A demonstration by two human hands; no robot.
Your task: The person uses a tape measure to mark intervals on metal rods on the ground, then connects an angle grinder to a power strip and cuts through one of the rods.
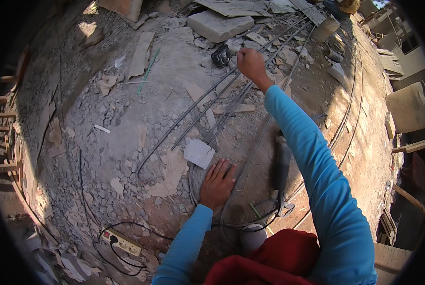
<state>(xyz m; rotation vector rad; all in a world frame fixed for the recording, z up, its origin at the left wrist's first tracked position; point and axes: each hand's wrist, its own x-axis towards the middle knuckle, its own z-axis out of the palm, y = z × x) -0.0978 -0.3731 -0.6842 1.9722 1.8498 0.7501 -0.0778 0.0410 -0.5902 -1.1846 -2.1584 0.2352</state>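
Note:
My left hand (217, 183) lies with its fingers spread, palm down, over thin rods near the ground. Just beyond its fingertips is a pale, flat broken slab piece (198, 153). Farther out, my right hand (251, 64) is closed above the long steel bars (205, 104); what it grips, if anything, is hidden. A black rounded object (220, 56) is just left of that fist, and I cannot tell whether the two are joined. Between my arms, partly behind my right sleeve, lies a dark corded power tool (283, 164).
A power strip (122, 242) with a black plug and cable lies at the lower left. Concrete rubble (108, 109) covers the ground to the left. A thick concrete slab (219, 26) lies at the far side. Long thin rods (348, 107) curve along the right.

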